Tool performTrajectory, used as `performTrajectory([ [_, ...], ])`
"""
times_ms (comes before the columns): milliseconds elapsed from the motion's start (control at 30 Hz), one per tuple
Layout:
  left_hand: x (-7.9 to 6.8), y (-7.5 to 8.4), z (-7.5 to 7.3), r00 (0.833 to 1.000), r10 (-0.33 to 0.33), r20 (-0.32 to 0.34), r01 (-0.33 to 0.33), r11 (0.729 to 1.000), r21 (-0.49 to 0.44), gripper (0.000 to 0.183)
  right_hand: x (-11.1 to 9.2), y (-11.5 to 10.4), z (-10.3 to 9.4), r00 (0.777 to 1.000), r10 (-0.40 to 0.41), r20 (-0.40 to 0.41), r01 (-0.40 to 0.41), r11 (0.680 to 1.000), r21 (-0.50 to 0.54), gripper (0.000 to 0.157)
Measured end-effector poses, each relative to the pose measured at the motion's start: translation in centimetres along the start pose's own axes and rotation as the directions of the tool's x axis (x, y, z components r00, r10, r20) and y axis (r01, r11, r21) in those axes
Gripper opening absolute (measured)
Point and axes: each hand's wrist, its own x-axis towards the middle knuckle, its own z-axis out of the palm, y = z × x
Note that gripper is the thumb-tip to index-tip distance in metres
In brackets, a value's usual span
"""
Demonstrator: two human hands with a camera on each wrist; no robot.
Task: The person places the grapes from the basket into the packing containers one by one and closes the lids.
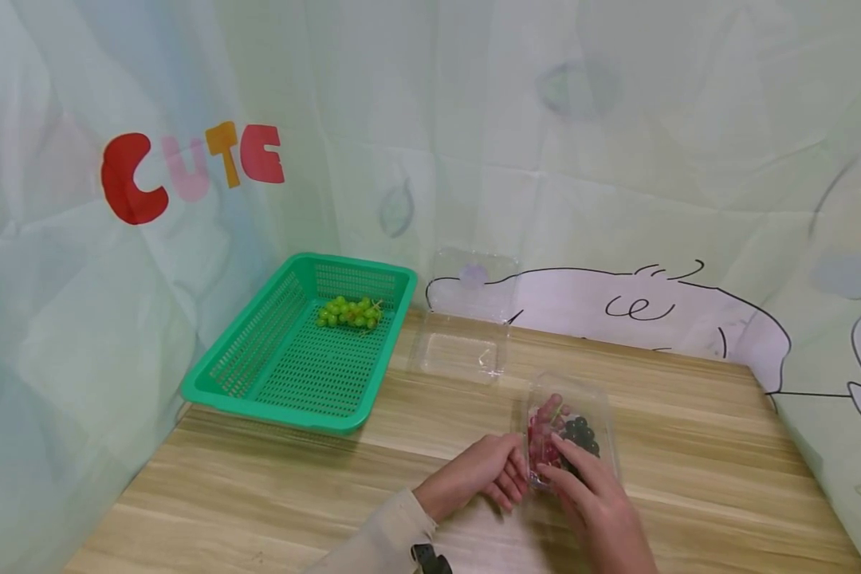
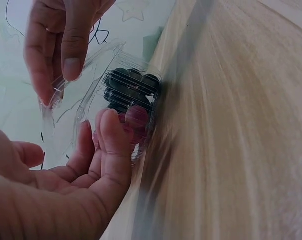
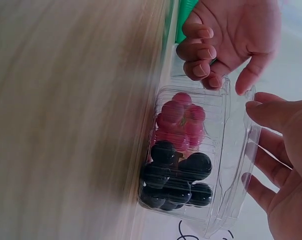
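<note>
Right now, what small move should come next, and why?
Probably have the bare right hand press the clear plastic lid gently onto its rectangular clear plastic container: the right wrist view shows a gap between them, the hand touches the lid, and the round red grapes and round black grapes sit inside.

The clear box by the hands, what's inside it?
Pinkish-red grapes and black grapes, side by side. In the head view, the right hand covers some, so I can't count them all.

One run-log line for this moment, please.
left hand: beside clear box | right hand: touching its lid | clear box: red grapes, black grapes inside | green basket: green grapes inside
</note>
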Motion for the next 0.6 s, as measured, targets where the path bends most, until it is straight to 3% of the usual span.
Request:
performTrajectory([
  [367, -0.05, -0.19, 0.21, 1.000, 0.016, 0.000, -0.016, 0.999, 0.041, 0.034, -0.26, 0.14, 0.43, 1.000, -0.023, 0.014, 0.024, 1.000, -0.011, 0.050],
  [600, -0.07, -0.15, 0.20, 1.000, 0.021, 0.001, -0.021, 0.998, 0.059, 0.031, -0.16, 0.08, 0.37, 0.999, -0.033, 0.038, 0.031, 0.999, 0.034, 0.047],
])
